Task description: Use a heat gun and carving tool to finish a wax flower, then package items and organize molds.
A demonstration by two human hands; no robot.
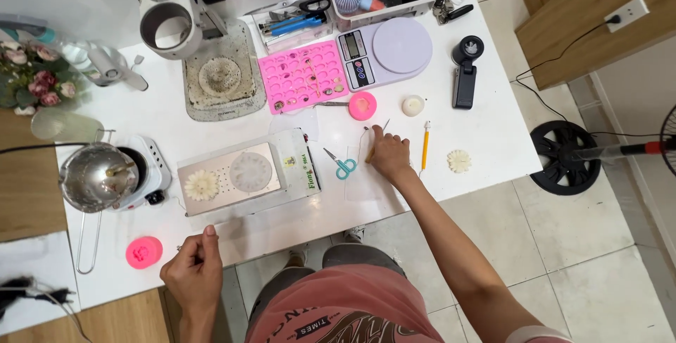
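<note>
Right hand (389, 154) pinches a thin stick on the table (493, 132) beside the scissors (343, 167), fingers narrow; left hand (191, 267) curled closed near the edge — best lift it slowly, grip low.

A small home craft workshop is shown. A white table (493, 139) on a tiled floor is crowded with a pink silicone mould (303, 75), a digital scale (387, 51), a melting pot on a hotplate (98, 177) and scissors (343, 165); flowers are seen at the upper left of the frame.
</note>
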